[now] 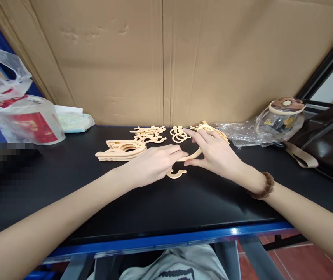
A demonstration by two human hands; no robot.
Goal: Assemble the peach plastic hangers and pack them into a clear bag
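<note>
Both hands meet over the middle of the black tabletop on a curved, peach-coloured plastic piece (194,154), which looks like a hanger arm. My left hand (151,164) is closed with its fingertips pinched at the piece's left end. The fingers and thumb of my right hand (214,151) curl round its other side. Just below the fingers lies a loose hanger hook (176,174). Left of my left hand is a stack of hanger arms (119,151), partly covered by that hand. Small pieces (149,133), more hooks (179,134) and further long pieces (223,134) lie behind the hands.
A plastic bag holding a white and red tub (35,120) stands at left, beside a tissue pack (74,119). At right are clear plastic wrap (236,134), a transparent bottle (281,116) and a dark bag (326,144). Cardboard (125,62) walls the back.
</note>
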